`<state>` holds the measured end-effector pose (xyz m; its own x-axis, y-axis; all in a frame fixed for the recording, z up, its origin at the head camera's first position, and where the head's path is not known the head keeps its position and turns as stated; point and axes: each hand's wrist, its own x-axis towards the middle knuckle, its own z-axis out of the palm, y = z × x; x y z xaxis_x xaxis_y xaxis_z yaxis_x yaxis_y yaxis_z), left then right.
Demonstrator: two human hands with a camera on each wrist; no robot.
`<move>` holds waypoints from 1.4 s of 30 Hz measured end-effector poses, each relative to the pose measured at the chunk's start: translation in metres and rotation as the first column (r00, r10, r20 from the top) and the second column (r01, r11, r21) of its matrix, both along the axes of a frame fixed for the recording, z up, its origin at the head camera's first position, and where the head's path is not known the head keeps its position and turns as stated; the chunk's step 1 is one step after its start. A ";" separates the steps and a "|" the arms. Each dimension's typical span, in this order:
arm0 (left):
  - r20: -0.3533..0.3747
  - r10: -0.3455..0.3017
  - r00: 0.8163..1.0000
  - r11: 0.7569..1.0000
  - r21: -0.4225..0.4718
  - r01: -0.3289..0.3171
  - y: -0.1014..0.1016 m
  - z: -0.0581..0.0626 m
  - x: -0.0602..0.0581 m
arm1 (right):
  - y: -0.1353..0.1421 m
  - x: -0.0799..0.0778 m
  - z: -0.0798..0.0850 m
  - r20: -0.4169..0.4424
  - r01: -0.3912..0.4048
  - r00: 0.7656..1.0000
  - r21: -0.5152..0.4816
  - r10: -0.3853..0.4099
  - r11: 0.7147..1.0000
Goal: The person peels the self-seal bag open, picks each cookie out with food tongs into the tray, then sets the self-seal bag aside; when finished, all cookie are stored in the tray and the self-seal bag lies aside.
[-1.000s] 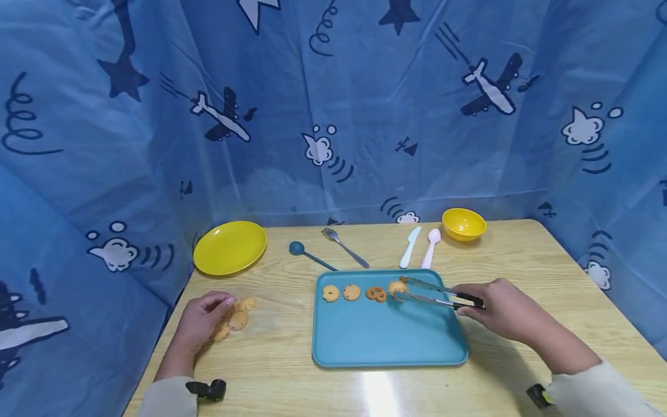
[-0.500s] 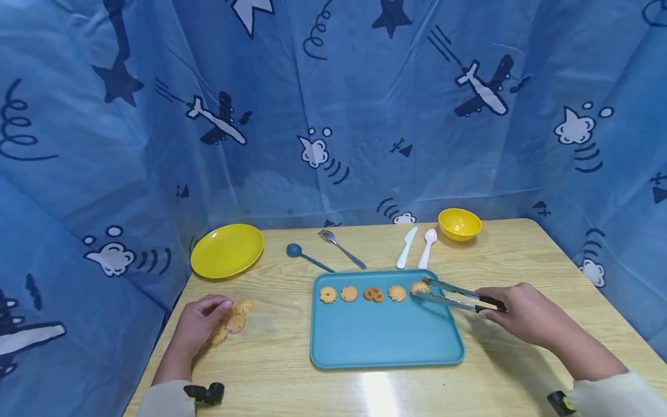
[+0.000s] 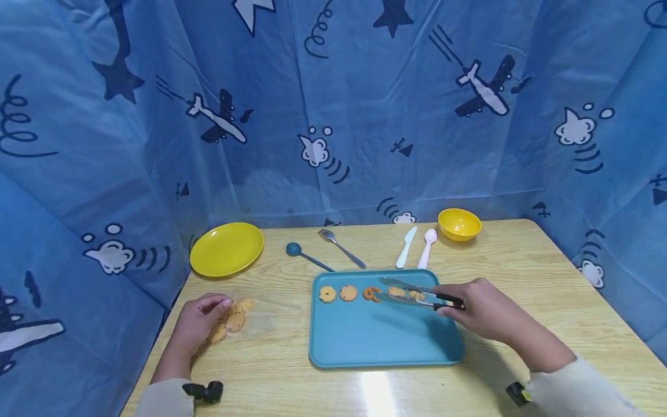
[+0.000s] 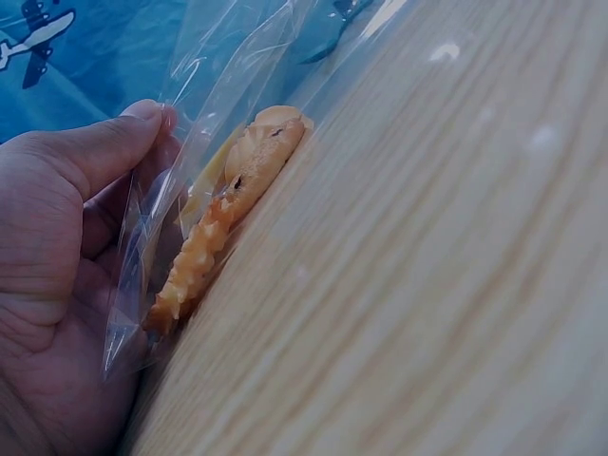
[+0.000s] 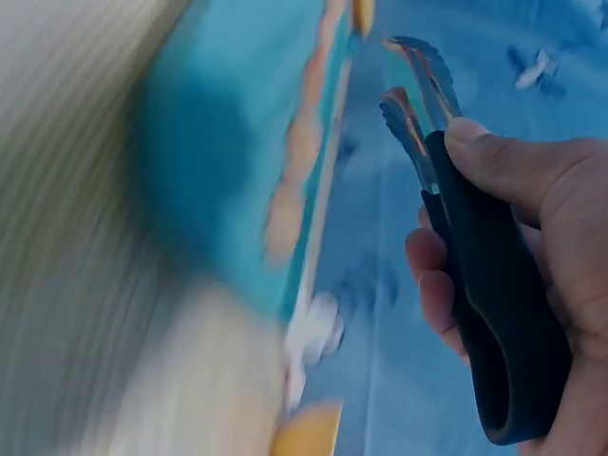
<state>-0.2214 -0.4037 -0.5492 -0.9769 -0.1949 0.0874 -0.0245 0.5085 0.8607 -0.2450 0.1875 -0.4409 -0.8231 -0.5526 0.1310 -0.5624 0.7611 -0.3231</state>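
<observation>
My left hand [image 3: 200,318] rests at the table's left side and pinches the edge of a clear plastic bag [image 4: 157,218]. Several cookies [image 3: 235,322] lie inside this bag, one with a ridged edge. In my right hand [image 3: 487,307] is a pair of tongs [image 5: 499,294] with black grips and metal arms. Its arms are spread, with nothing between the tips in the right wrist view. Below the tongs is a teal tray [image 3: 385,344]. A row along its far edge has a flower-shaped cookie [image 3: 327,294], a round cookie [image 3: 348,293], a pretzel [image 3: 369,293] and two swirled cookies, partly covered by the tongs.
Behind the tray lie a dark ladle-like spoon [image 3: 294,249], a fork [image 3: 341,248], a pale green knife [image 3: 407,248] and a pink spoon [image 3: 428,246]. A yellow plate [image 3: 227,249] stands back left, a yellow bowl [image 3: 460,225] back right. A blue patterned curtain [image 3: 333,116] surrounds the table.
The tongs set down a swirled cookie, moved right to lay another at the row's right end, and let it go. They have since moved left. The left hand stays put.
</observation>
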 end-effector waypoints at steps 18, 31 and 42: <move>0.015 -0.015 1.000 1.000 0.015 0.015 0.000 -0.001 -0.004 | -0.230 -0.023 -0.028 -0.036 -0.267 0.960 0.202 0.279 0.942; 0.000 -0.032 0.999 0.999 0.023 0.032 -0.002 0.002 -0.005 | -0.276 -0.031 -0.031 0.028 -0.237 0.971 0.157 0.236 0.959; -0.014 -0.035 0.999 0.999 0.032 0.035 -0.006 -0.003 -0.004 | -0.294 -0.032 -0.026 0.050 -0.237 0.971 0.195 0.232 0.952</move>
<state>-0.2254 -0.4094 -0.5520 -0.9820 -0.1635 0.0950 0.0048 0.4806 0.8769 -0.2771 -0.1068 -0.4664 -0.6689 -0.7430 -0.0208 -0.7260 0.6591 -0.1963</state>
